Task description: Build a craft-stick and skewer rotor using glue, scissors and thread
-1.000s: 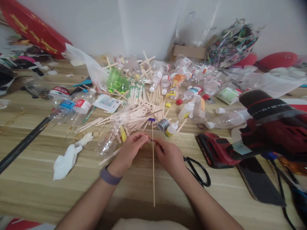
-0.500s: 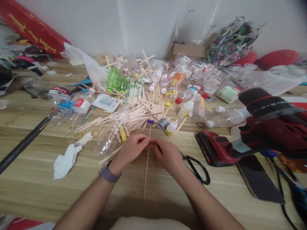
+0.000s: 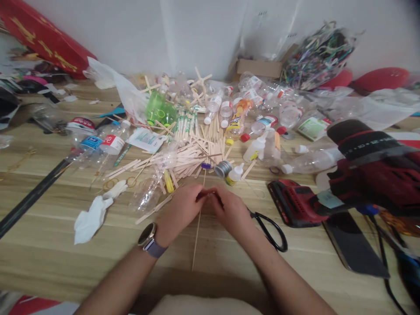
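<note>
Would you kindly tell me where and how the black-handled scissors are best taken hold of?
Their black handle, I'd say, coming from the near right: its looped end lies uncovered on the wooden table, pointing away from the right hand, which hides the other end.

Soft, muted light (dark top-right corner).

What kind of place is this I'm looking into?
It looks like a craft or tinkering workspace, perhaps a home one: a cordless drill, a heap of flat wooden sticks and many empty-looking plastic bottles share one wooden tabletop.
</note>
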{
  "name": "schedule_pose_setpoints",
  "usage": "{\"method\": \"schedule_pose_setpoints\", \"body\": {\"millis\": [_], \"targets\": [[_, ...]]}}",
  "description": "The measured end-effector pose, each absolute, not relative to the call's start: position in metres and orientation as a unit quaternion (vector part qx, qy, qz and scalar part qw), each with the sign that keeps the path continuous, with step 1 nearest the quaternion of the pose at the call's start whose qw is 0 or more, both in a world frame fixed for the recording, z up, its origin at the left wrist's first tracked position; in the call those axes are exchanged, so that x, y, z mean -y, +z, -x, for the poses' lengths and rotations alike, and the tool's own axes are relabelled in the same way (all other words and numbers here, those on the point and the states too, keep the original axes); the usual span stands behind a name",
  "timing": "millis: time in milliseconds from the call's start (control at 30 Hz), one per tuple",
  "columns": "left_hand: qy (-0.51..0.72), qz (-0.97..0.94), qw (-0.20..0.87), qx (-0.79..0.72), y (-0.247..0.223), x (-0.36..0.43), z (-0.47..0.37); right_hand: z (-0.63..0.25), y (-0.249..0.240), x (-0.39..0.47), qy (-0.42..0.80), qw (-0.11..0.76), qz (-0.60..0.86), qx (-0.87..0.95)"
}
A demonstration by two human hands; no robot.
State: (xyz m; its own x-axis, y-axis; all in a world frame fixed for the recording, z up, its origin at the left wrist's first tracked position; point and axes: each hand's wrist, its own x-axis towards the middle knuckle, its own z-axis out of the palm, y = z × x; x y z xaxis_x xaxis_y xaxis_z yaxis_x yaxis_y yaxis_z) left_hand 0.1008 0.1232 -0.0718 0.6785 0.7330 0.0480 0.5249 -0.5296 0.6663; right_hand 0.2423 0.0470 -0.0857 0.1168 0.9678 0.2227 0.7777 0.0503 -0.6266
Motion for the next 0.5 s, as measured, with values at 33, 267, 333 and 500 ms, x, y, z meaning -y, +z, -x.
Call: {"method": "schedule_pose_setpoints", "body": {"millis": [33, 267, 333, 500], "targets": [[0.163, -0.863, 0.311, -0.365, -0.0715, -0.1227, -0.1008, -0.2417, -0.0859, -0.0472, 0.147, 0.326, 0.672, 0.649], [0.162, -0.873, 0.296, -0.352, -0.0718, -0.1241, -0.0978, -0.2418, -0.0907, -0.0496, 0.151, 0.298, 0.677, 0.656], [0.163, -0.875, 0.298, -0.346, -0.0722, -0.1245, -0.0962, -0.2415, -0.0912, -0.0503, 0.153, 0.282, 0.681, 0.658], [0.17, -0.871, 0.307, -0.345, -0.0742, -0.124, -0.0939, -0.2401, -0.0895, -0.0503, 0.151, 0.256, 0.697, 0.652]]}}
